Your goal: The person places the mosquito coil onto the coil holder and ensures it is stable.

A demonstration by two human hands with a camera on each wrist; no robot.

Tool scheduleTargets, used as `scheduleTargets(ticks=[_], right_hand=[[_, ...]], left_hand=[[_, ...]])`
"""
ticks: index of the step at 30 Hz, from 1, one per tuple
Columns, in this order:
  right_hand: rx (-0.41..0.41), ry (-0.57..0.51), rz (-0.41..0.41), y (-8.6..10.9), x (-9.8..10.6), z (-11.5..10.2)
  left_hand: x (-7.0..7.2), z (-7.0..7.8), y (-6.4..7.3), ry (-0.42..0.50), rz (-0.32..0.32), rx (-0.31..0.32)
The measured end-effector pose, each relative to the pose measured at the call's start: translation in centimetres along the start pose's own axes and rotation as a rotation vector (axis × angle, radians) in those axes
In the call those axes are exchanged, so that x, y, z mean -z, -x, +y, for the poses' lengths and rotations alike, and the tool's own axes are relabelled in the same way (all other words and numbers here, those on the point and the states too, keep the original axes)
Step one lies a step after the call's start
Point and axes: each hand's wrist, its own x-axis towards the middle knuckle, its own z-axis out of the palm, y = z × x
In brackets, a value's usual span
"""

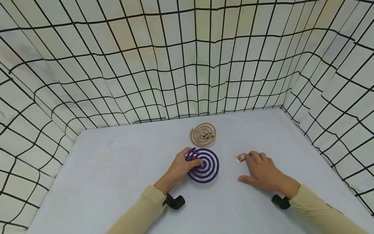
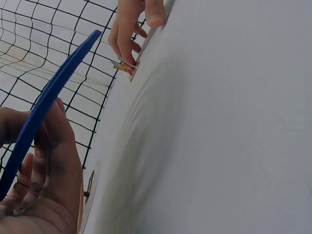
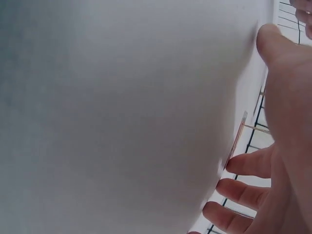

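Note:
My left hand [image 1: 182, 167] holds a dark purple-blue mosquito coil [image 1: 216, 165], its thumb over the coil's centre and the other fingers underneath. In the left wrist view the coil [image 2: 61, 73] is seen edge-on, tilted and raised off the table, with a shadow below. To the right, my right hand [image 1: 264, 172] is spread low over the tabletop, thumb apart. Its index fingertip touches a small red and white packet [image 1: 241, 158]. A tan mosquito coil [image 1: 191, 136] lies beyond the purple-blue one, with a small gold-brown piece [image 1: 208, 136] at its middle.
A white-covered table [image 1: 96, 182] stretches beneath both hands. Black wire grid [image 1: 195, 65] rises along its back and both sides, over pale sheeting. Dark wrist devices [image 1: 175, 202] are strapped below both hands, close to the tabletop.

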Motion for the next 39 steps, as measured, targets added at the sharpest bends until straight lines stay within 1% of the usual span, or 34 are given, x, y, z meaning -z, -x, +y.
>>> scheduleTargets(ticks=[5,9,18,24,31,39], right_hand=[[0.003,-0.002,-0.024,0.0,0.0,-0.3],[0.003,0.011,-0.018,0.0,0.1,-0.4],[0.023,0.018,-0.017,0.3,0.4,0.1],[0.044,0.019,-0.032,0.5,0.6,0.5],[0.02,0.002,-0.067,0.5,0.3,0.4],[0.004,-0.008,-0.087,0.7,0.4,-0.3]], left_hand=[[-0.8,0.0,-0.3,0.011,-0.026,-0.001],[-1.2,0.0,-0.4,0.021,-0.042,-0.008],[-1.8,-0.2,-0.7,0.045,-0.047,-0.015],[-2.2,-0.3,-1.1,0.067,-0.059,-0.003],[-2.9,-0.3,-1.6,0.058,-0.067,0.016],[-3.7,-0.1,-2.0,0.063,-0.109,0.007]])
